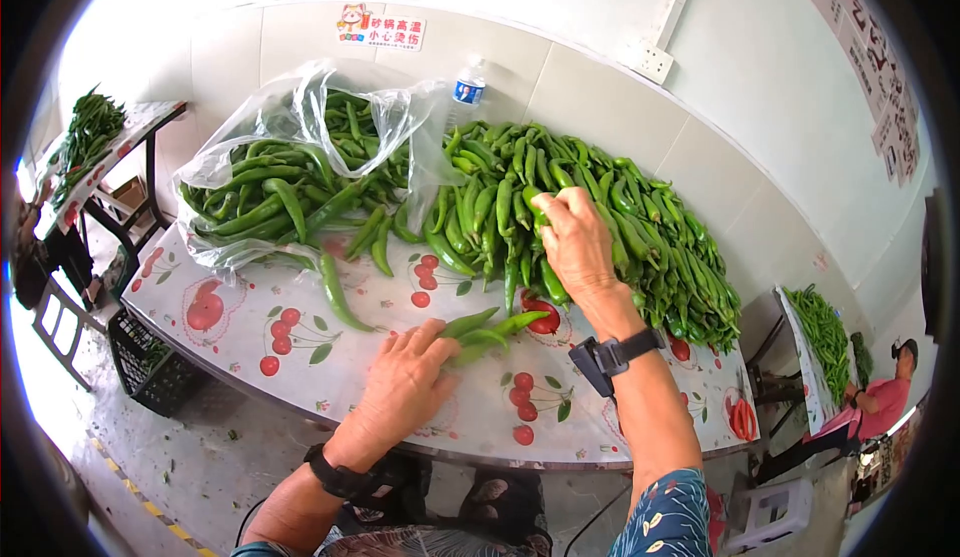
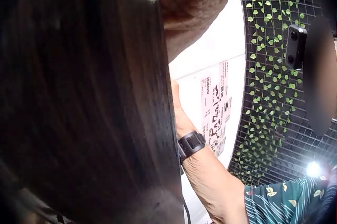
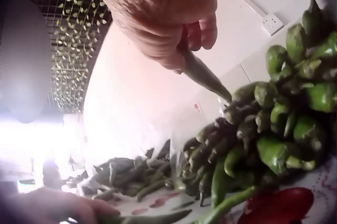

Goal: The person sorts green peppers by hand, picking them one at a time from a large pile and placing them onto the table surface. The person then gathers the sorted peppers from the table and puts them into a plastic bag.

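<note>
My right hand (image 1: 578,242) pinches a green pepper (image 3: 205,76) above the near side of a big pepper pile (image 1: 640,227); the pepper's far end slants down toward the pile in the right wrist view. Low over the table's front part, my left hand (image 1: 402,387) rests with spread, slightly bent fingers. Several loose green peppers (image 1: 485,337) lie against its thumb side; whether any sit under the palm is hidden. One long pepper (image 1: 338,292) lies beyond the left fingertips. In the left wrist view a dark surface hides most of the work.
A clear plastic bag (image 1: 225,162) of peppers stands at the back left, with a water bottle (image 1: 468,87) behind the pile. Red peppers (image 1: 742,420) lie at the table's right end. A black crate (image 1: 150,362) is on the floor at left. A person (image 1: 880,407) is at far right.
</note>
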Demonstrator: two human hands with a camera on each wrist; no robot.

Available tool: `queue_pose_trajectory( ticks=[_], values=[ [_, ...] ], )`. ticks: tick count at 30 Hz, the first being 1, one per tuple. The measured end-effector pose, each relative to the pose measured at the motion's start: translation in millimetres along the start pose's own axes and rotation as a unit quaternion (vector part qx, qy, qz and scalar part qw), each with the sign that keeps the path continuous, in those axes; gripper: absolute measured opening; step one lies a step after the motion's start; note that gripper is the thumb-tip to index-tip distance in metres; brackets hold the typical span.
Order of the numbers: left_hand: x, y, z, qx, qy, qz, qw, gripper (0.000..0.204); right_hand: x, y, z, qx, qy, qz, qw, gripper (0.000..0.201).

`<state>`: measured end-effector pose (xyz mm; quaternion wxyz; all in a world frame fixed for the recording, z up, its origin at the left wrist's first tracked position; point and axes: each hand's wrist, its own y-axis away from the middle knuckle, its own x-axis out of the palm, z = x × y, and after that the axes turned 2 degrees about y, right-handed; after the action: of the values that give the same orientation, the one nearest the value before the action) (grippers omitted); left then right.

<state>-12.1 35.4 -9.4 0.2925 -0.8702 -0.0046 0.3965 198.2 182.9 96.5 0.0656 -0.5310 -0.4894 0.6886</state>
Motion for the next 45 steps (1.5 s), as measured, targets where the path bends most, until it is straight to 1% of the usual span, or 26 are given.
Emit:
queue_pose_trajectory(
  ticks=[2, 5, 9, 12, 16, 17, 18, 19, 20, 23, 26, 27, 30, 33, 36, 37, 40, 41, 44, 45],
  values=[
    [-0.8, -1.3, 0.6, 0.001, 0.003, 0.001, 1.0, 0.036, 13.7, 3.6, -4.8, 0.011, -0.018, 0.021, 1.0, 0.034],
    [-1.1, -1.8, -2.0, 0.001, 0.003, 0.0, 1.0, 0.036, 17.1, -3.4, -7.9, -0.008, -0.013, 0.017, 1.0, 0.037],
    [-1.8, -2.8, -1.9, 0.0, 0.004, 0.004, 1.0, 0.036, 14.3, 1.1, -8.0, 0.019, 0.01, 0.094, 0.995, 0.037],
    [-1.9, -2.2, -1.2, -0.005, 0.0, 0.003, 1.0, 0.036, 4.8, 5.8, -4.6, 0.031, -0.011, 0.095, 0.995, 0.04],
    [-1.9, -2.7, -3.9, -0.003, -0.002, -0.002, 1.0, 0.036, -16.0, 12.2, 12.9, -0.074, -0.003, -0.003, 0.997, 0.041],
    [-1.8, -3.1, -3.2, -0.003, 0.001, -0.003, 1.0, 0.035, -21.4, 17.3, 19.2, -0.057, -0.053, 0.044, 0.996, 0.046],
    [-1.1, -2.8, -2.3, -0.004, 0.005, -0.002, 1.0, 0.035, -29.5, 20.9, 30.7, -0.018, -0.094, 0.131, 0.987, 0.045],
    [-0.2, -2.2, -1.4, -0.005, 0.008, -0.001, 1.0, 0.034, -38.1, 24.2, 45.2, 0.022, -0.134, 0.217, 0.967, 0.044],
    [0.7, -1.8, -0.4, -0.005, 0.009, -0.003, 1.0, 0.034, -41.8, 31.7, 55.8, 0.064, -0.172, 0.301, 0.936, 0.044],
    [2.7, -2.2, 1.2, 0.001, 0.011, -0.011, 1.0, 0.032, -16.0, 78.3, 60.0, -0.06, -0.198, 0.327, 0.922, 0.043],
    [2.6, -2.1, 0.5, 0.005, 0.011, -0.023, 1.0, 0.03, -15.6, 91.4, 65.9, -0.064, -0.19, 0.278, 0.94, 0.045],
    [1.1, -2.1, -0.7, 0.006, 0.01, -0.02, 1.0, 0.03, -19.6, 88.8, 64.6, -0.051, -0.191, 0.3, 0.933, 0.045],
    [-0.4, -2.1, -2.2, 0.007, 0.005, -0.016, 1.0, 0.028, -15.5, 94.2, 55.0, -0.022, -0.187, 0.324, 0.927, 0.046],
    [-2.1, -2.0, -3.4, 0.003, 0.015, -0.011, 1.0, 0.026, -25.2, 93.8, 54.6, -0.021, -0.176, 0.319, 0.931, 0.046],
    [-3.5, -1.2, -3.1, -0.01, 0.029, -0.008, 0.999, 0.024, -40.8, 94.4, 44.1, -0.002, -0.125, 0.351, 0.928, 0.046],
    [-3.5, -1.2, -3.2, -0.015, 0.035, -0.007, 0.999, 0.024, -43.8, 99.2, 37.4, 0.0, -0.128, 0.333, 0.934, 0.038],
    [-2.4, -1.2, -3.2, -0.004, 0.016, -0.01, 1.0, 0.021, -52.9, 107.8, 20.2, 0.043, -0.114, 0.385, 0.915, 0.03],
    [-1.6, -1.4, -3.2, 0.0, 0.011, -0.011, 1.0, 0.02, -52.2, 114.2, 15.6, 0.034, -0.131, 0.343, 0.93, 0.023],
    [-0.1, -0.9, -2.8, 0.008, 0.001, -0.013, 1.0, 0.017, -72.2, 104.7, 18.7, 0.115, -0.147, 0.352, 0.917, 0.022],
    [0.0, -1.0, -3.3, 0.007, 0.003, -0.014, 1.0, 0.016, -75.2, 104.1, 17.2, 0.137, -0.166, 0.333, 0.918, 0.021]
  ],
)
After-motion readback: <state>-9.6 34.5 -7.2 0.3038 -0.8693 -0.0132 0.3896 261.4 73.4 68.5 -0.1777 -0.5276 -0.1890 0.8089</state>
